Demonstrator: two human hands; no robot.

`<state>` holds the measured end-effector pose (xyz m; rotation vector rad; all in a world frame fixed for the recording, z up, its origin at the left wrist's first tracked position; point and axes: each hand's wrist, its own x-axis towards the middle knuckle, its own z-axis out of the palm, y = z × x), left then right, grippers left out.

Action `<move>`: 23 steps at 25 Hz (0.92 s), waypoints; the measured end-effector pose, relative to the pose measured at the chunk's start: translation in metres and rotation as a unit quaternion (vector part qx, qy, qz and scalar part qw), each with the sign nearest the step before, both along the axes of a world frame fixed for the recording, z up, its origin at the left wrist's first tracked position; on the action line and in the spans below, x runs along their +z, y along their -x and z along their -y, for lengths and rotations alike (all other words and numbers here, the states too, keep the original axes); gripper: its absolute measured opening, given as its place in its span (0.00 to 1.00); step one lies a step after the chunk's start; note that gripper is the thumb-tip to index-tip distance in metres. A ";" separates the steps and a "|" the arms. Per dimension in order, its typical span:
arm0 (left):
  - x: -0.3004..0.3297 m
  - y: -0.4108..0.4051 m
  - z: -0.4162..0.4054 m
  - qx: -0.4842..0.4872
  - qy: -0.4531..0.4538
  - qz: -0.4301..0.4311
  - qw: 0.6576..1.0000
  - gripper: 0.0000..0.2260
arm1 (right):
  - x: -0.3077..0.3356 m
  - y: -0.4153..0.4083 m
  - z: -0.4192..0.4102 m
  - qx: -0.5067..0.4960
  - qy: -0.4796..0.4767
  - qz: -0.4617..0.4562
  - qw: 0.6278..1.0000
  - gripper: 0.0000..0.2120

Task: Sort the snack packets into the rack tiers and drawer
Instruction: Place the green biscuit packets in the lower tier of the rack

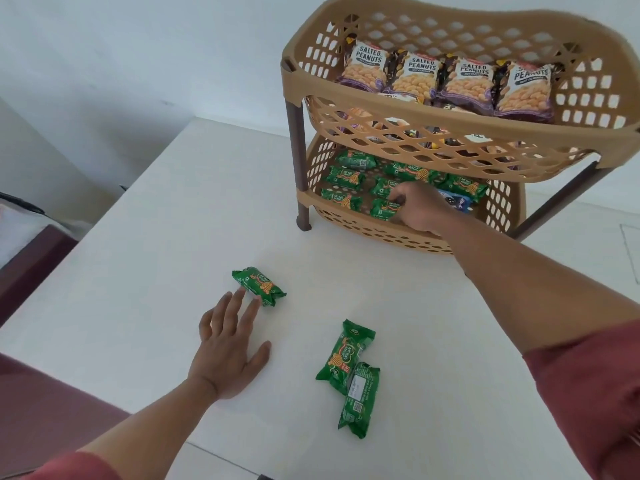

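Note:
A tan plastic rack (460,152) stands on the white table (173,220). Its top tier holds several salted peanuts packets (414,76). The lower tier holds several green biscuit packets (346,176) and a blue packet (455,201). My right hand (417,211) reaches into the lower tier, fingers closed on a green biscuit packet (382,208). My left hand (228,348) lies open on the table, fingertips touching a loose green packet (259,285). Two more green packets (346,358) (360,400) lie overlapping near the front.
A dark maroon surface (41,410) borders the table's left front edge. A pale wall rises behind the rack. The rack's brown legs (299,168) stand on the table at its back right.

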<state>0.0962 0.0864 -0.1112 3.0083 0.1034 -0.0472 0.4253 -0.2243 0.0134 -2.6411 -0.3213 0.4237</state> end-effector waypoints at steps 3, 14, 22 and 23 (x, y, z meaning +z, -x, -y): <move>0.001 0.000 0.001 0.002 0.000 -0.001 1.000 0.37 | -0.005 -0.004 -0.002 -0.005 0.005 -0.028 1.000 0.25; 0.001 -0.001 0.000 -0.003 0.002 0.000 1.000 0.38 | 0.005 0.006 -0.001 -0.014 -0.016 -0.008 1.000 0.21; 0.001 -0.002 0.001 -0.002 -0.005 0.005 1.000 0.38 | 0.016 0.113 -0.009 0.102 -0.165 0.298 0.935 0.08; 0.002 -0.002 0.001 -0.001 -0.004 0.005 1.000 0.38 | 0.010 0.131 -0.009 0.124 -0.164 0.265 0.942 0.08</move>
